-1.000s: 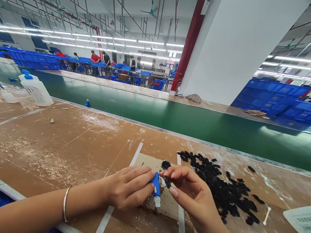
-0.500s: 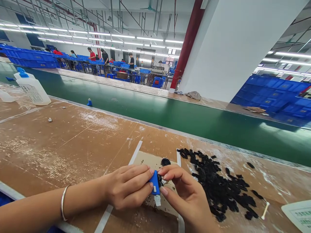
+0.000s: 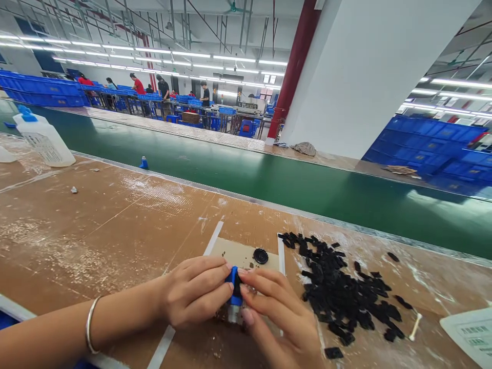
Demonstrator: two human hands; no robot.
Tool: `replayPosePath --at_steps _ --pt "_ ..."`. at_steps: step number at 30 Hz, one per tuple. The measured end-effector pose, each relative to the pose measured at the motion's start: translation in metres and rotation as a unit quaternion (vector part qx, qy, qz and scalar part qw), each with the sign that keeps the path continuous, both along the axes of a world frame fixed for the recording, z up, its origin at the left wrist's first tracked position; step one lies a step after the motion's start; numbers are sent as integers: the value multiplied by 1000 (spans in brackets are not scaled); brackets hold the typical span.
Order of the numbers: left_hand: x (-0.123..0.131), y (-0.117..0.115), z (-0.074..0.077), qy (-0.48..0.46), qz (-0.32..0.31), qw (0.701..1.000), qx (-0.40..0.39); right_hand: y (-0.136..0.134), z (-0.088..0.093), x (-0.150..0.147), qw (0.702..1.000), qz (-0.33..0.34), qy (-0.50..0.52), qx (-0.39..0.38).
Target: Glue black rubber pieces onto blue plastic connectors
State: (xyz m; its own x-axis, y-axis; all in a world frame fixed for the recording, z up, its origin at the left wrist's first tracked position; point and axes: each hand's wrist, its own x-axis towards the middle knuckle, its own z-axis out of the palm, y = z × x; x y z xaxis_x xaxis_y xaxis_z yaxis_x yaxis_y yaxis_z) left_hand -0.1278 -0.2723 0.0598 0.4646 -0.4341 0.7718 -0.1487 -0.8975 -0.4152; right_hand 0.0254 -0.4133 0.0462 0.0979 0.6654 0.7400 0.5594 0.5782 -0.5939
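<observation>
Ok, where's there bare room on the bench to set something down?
The bench is free between the left hand and the white bottle. It's crowded around the blue tube and right of the card, where black pieces spread toward the paper sheet.

The right hand (image 3: 279, 320) has closed in, its fingers (image 3: 261, 294) now pressing a black piece (image 3: 237, 285) against the blue tube (image 3: 230, 279) in the left hand (image 3: 194, 292)

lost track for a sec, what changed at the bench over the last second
The right hand moved left and closed on the blue tube held by the left hand, bringing a small black piece against it. The round black disc on the card and the pile of black pieces stayed put.
</observation>
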Motion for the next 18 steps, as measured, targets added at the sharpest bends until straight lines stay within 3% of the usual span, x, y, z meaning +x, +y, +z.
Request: replayPosePath --at_steps 5,8,11,13,15,18 --pt "-5 -6 0 27 19 999 -28 -2 2 -2 995 -10 -100 18" --pt "-4 -10 0 46 55 995 -69 -3 5 1 997 7 -73 -10" --pt "-1 -2 -4 37 55 996 -60 1 5 17 996 2 -12 -90" --pt "3 11 -9 17 66 996 -62 9 1 39 985 -89 3 -147" --pt "6 26 -13 8 89 991 -96 19 -7 65 954 -235 -40 -180" --pt "7 45 -14 18 136 974 -180 36 -21 98 936 -275 -86 -200"
